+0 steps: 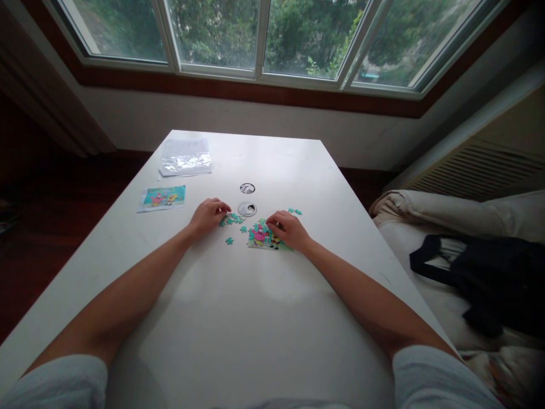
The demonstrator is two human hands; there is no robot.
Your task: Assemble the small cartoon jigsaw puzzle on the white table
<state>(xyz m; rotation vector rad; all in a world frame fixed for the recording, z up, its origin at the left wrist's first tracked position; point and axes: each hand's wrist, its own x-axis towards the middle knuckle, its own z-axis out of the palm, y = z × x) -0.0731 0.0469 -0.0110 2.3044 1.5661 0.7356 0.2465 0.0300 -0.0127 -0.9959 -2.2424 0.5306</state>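
Note:
A partly assembled jigsaw puzzle with pink and yellow cartoon figures lies on the white table. My right hand rests over its upper right part, fingers curled and drawn together; what they pinch, if anything, is too small to make out. To the left, my left hand is at the edge of a cluster of loose teal puzzle pieces. Its fingers are bent and close together, and their tips hide whatever is between them. One loose piece lies nearer me, and another sits just left of the puzzle.
A few pieces lie beyond my right hand. Two round metal-rimmed inserts are set in the table. At left are a printed picture sheet and a clear plastic packet. A dark bag rests on the sofa at right.

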